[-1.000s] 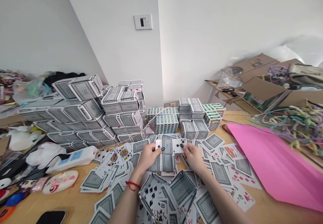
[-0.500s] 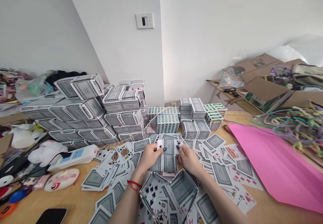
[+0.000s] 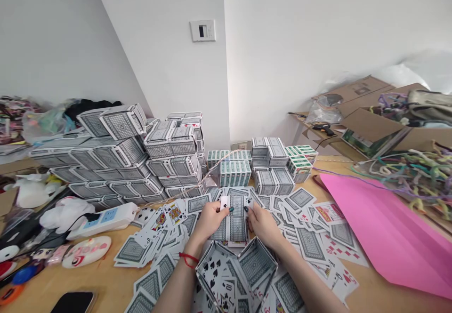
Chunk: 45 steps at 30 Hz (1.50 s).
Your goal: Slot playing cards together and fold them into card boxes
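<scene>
Between my two hands is a playing card piece (image 3: 237, 209) with a grey patterned back and white side flaps, the right one marked 5 of spades. My left hand (image 3: 212, 220) pinches its left flap, thumb on top. My right hand (image 3: 263, 223) grips the right flap with its thumb against the inner edge. The fingers underneath are mostly hidden. Below the hands stands an open heart-shaped frame of cards (image 3: 257, 262), with loose cards visible inside it. Scattered playing cards (image 3: 310, 243) lie on both sides of the forearms.
Stacked card-built blocks (image 3: 116, 150) rise at the back left. Green-and-white card boxes (image 3: 235, 173) and more grey blocks (image 3: 274, 180) stand behind the hands. A pink sheet (image 3: 381, 228) covers the right side. A power strip (image 3: 106, 219) and a phone (image 3: 73, 302) lie left.
My right hand has shifted slightly left, its thumb now closer to the middle of the card piece. The left hand stays almost still; the frame and scattered cards are unmoved.
</scene>
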{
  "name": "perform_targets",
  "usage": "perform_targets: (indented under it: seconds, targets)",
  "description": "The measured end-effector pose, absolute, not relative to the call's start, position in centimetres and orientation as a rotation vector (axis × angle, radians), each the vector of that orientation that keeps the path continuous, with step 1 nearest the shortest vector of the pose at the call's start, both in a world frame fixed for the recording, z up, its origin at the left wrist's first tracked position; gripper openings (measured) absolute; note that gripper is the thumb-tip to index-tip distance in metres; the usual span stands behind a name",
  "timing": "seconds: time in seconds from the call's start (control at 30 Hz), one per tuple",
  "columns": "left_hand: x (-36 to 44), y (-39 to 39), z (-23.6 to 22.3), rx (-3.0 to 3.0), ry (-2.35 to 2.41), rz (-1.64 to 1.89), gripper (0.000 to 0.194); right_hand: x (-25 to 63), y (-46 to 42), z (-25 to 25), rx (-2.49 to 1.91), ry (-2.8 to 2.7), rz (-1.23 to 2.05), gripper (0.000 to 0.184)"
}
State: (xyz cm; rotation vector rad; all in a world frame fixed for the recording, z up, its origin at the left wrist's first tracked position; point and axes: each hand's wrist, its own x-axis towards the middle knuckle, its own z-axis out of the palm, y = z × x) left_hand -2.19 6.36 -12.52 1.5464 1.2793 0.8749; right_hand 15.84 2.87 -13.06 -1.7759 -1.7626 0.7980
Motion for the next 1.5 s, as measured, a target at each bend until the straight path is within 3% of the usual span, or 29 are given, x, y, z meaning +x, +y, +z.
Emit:
perform_targets:
  seconds: [0.37,0.67,0.93,1.07,1.17,1.33,1.5]
  targets:
    - [-3.0,6.3,-12.6,1.191,1.147,1.012,0.032,15.9,2.9,-13.9,-1.584,-1.509,0.894,0.027]
    - [-2.7,6.7,-11.5,1.265,0.906,0.832,0.030,15.3,2.7,-14.3,-1.460,-1.442,0.889,0.030]
    - [-2.6,6.9,-12.1,1.311,0.952,0.781,0.026,15.0,2.7,-14.9,-1.614,-1.660,0.465,0.027]
    - [-2.2,6.8,-12.2,1.358,0.972,0.810,0.029,14.6,2.5,-14.8,-1.660,-1.658,0.433,0.027]
    - [-1.9,6.8,-12.4,1.351,1.031,0.872,0.032,14.8,2.5,-14.6,-1.562,-1.545,0.649,0.027]
    - [-2.0,6.9,-12.6,1.280,1.095,0.904,0.031,16.3,3.1,-14.0,-1.115,-1.059,1.412,0.040]
    - [-2.2,6.8,-12.5,1.259,1.105,0.902,0.028,17.3,3.4,-13.2,-0.917,-0.847,1.698,0.033]
